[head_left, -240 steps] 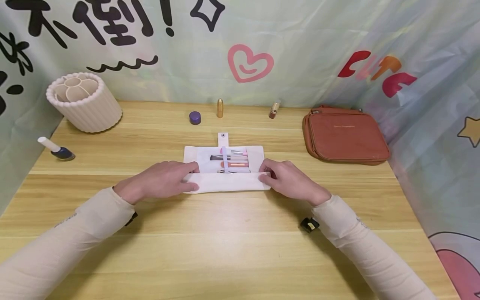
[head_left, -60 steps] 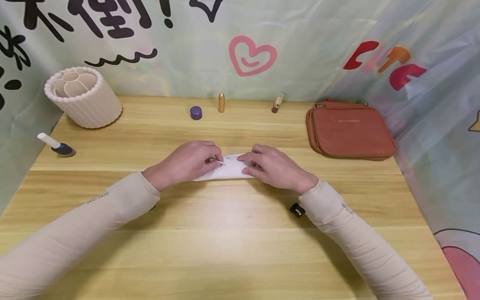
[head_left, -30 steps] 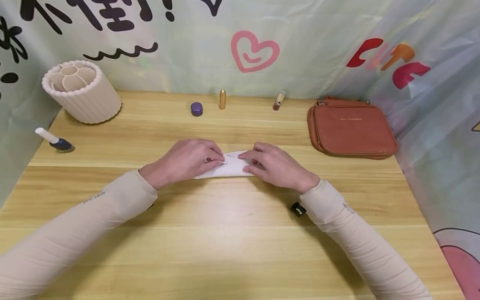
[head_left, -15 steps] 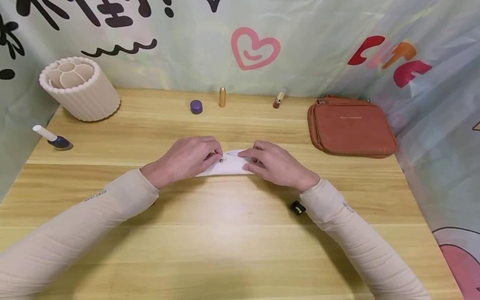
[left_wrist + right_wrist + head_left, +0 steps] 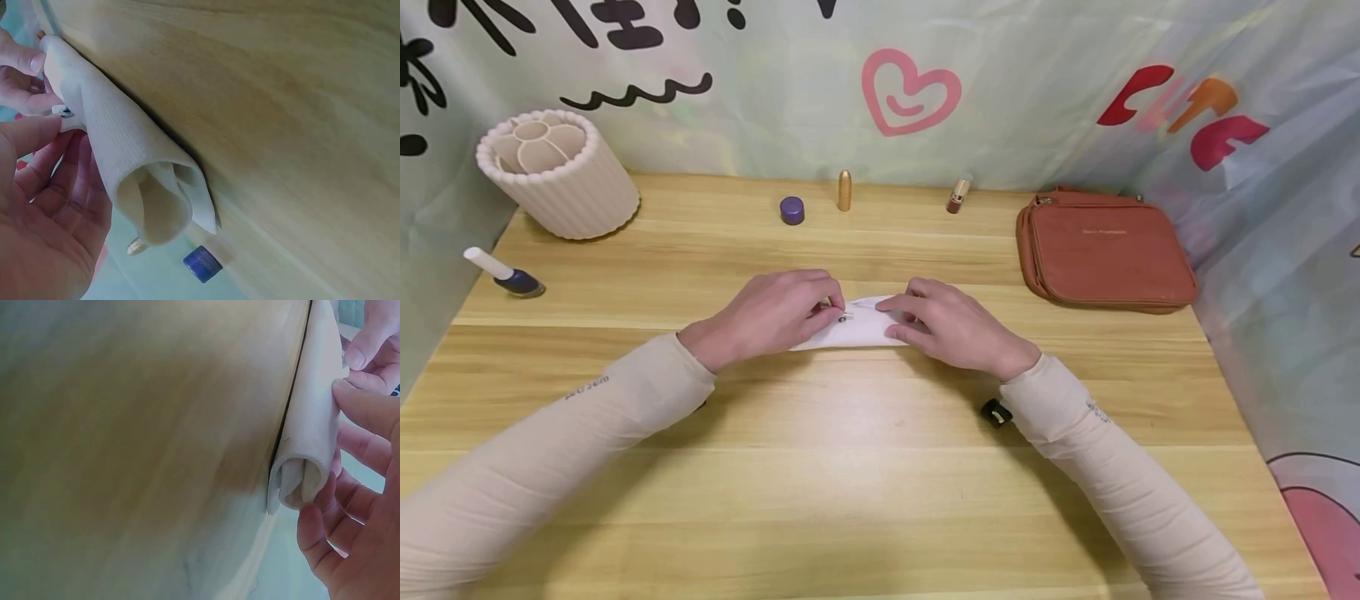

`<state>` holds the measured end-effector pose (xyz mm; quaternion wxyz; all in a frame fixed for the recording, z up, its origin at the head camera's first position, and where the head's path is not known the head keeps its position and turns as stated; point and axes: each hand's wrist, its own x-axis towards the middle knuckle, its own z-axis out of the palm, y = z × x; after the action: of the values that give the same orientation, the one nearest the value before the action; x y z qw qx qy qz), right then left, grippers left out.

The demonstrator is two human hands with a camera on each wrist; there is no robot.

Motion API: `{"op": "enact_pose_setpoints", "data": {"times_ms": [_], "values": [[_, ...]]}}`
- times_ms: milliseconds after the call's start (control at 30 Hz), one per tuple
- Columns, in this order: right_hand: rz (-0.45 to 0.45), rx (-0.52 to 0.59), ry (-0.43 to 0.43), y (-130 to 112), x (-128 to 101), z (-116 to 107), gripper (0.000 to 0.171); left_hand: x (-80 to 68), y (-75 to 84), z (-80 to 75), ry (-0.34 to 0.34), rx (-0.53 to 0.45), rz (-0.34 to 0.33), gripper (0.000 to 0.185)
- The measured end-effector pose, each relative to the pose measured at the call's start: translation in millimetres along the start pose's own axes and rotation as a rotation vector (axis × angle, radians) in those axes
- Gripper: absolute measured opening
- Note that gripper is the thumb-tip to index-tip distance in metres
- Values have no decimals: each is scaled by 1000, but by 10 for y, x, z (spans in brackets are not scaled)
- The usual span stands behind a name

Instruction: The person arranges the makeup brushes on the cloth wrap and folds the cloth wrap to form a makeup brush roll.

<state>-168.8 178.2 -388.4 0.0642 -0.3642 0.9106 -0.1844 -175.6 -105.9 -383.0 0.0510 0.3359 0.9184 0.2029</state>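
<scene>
A white makeup brush roll (image 5: pixel 863 332) lies rolled up on the table, in the middle of the head view. My left hand (image 5: pixel 775 313) pinches the end of its strap (image 5: pixel 65 112), where a small metal snap shows. On the roll's right part is my right hand (image 5: pixel 958 327), thumb on the near side and fingers curled over the far side. The left wrist view shows the roll's end (image 5: pixel 156 206) as a hollow coil of layered cloth. From the other end, in the right wrist view, my right fingers (image 5: pixel 312 534) reach around the rolled cloth (image 5: pixel 309 412). The brushes are hidden inside.
Along the back stand a purple lid-like jar (image 5: pixel 792 211), a gold bullet-shaped tube (image 5: pixel 845 191) and a small gold-and-brown tube (image 5: pixel 958 195). A brown zip case (image 5: pixel 1108 254) lies right. At left are a ribbed cream holder (image 5: pixel 568 183) and a nail polish bottle (image 5: pixel 512 279).
Eight seconds ago the roll lay open with brushes showing and both hands at its near flap. It has since been rolled up. Over the last second my left fingers shifted slightly at the snap.
</scene>
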Motion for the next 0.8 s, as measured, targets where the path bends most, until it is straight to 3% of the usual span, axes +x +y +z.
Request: {"op": "enact_pose_setpoints", "data": {"times_ms": [233, 433, 800], "values": [[2, 1, -24, -5, 16, -28, 39, 10, -15, -21, -38, -27, -43, 12], [3, 3, -37, -6, 26, -32, 39, 17, -3, -19, -27, -31, -62, 13], [26, 15, -52, -13, 28, -52, 40, -18, 4, -5, -10, -16, -31, 11]]}}
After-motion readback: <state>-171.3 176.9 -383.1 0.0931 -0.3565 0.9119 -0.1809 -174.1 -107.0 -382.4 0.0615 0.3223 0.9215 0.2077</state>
